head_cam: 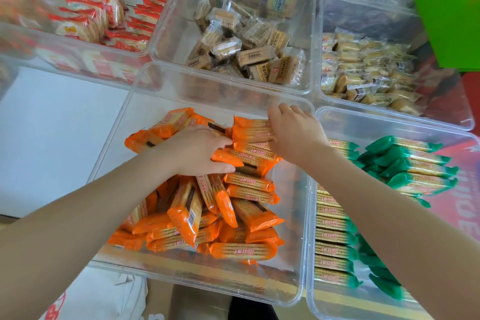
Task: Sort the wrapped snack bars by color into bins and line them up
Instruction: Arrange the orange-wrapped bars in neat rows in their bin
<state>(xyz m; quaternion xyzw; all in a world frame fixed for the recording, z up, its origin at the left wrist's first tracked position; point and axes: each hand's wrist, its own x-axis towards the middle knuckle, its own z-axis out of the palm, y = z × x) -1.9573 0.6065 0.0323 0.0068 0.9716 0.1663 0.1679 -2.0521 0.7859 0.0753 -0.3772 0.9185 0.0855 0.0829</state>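
Lining up orange bars point(249, 153) in centre bin point(301, 215) | left hand point(200, 150) fingers clasp one bar, right hand point(293, 132) fingers press the row | next: square remaining heap.

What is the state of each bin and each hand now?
Orange bin: open, bars partly piled, partly lined.
Green bin: open, bars in rows.
Brown bin: open, loose heap.
Left hand: on orange bars.
Right hand: pressing the stacked bars.

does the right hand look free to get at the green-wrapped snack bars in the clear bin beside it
Probably yes. The right hand rests on orange-wrapped bars just across the wall from the clear plastic bin holding the green-wrapped snack bars. That bin is open-topped with nothing covering them.
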